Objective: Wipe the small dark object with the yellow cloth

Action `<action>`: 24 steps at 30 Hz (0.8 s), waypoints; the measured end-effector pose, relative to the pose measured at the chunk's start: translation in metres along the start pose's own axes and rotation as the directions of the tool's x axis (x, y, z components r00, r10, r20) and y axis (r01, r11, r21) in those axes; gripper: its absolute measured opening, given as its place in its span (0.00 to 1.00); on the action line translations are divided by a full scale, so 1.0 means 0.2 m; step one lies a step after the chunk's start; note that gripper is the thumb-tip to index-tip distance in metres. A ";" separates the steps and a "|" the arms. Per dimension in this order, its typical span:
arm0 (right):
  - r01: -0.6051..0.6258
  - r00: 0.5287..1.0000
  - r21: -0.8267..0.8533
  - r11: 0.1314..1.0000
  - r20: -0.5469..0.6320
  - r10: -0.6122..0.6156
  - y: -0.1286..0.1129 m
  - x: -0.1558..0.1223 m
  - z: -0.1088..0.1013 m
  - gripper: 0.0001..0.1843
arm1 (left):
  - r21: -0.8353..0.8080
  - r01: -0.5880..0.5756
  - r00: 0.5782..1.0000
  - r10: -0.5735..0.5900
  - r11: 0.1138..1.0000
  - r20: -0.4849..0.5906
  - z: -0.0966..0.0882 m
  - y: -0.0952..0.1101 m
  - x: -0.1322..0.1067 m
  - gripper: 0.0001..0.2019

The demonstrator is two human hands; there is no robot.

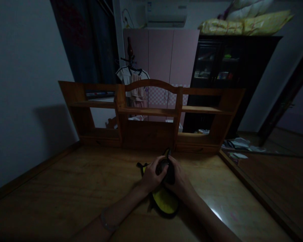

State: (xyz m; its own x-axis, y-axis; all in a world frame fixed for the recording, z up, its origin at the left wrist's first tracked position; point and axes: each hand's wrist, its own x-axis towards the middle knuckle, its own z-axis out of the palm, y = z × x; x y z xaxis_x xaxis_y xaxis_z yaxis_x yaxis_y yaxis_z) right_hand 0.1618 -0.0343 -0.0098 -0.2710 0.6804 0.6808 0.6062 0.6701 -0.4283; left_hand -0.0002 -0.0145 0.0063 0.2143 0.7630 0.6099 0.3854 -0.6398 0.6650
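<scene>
Yellow, black-edged item (pixel 166 201) lies on the bench (pixel 65 188), out from the middle of its far edge, where a wooden shelf unit (pixel 148 111) stands. Over its upper part, our left hand (pixel 151 176) and right hand (pixel 179 178) meet, the fingers of both curled around a dark, rounded object (pixel 170 174) and grasping it from either side. We cannot tell whether the two things are joined. We wear a band (pixel 107 222) on the left forearm.
</scene>
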 end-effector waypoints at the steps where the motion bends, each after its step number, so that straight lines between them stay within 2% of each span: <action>1: 0.010 1.000 -0.017 1.000 -0.003 -0.010 0.00 0.00 0.00 0.47 | -0.002 -0.006 1.000 0.006 1.000 0.003 0.00 0.00 0.00 0.16; 9: 0.049 0.999 -0.035 0.998 0.015 -0.049 -0.02 0.01 -0.04 0.46 | -0.005 -0.029 1.000 0.029 1.000 0.010 -0.01 0.01 0.00 0.16; 24: -0.030 0.999 0.050 0.998 0.024 0.029 -0.02 0.00 -0.02 0.46 | -0.072 0.052 0.998 -0.055 0.996 -0.042 -0.01 0.00 0.01 0.14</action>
State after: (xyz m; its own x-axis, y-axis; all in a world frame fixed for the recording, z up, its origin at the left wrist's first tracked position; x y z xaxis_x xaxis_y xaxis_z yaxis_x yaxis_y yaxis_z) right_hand 0.1632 -0.0390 -0.0058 -0.2714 0.7064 0.6537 0.5759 0.6634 -0.4778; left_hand -0.0020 -0.0124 0.0088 0.1545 0.7926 0.5899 0.3301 -0.6042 0.7253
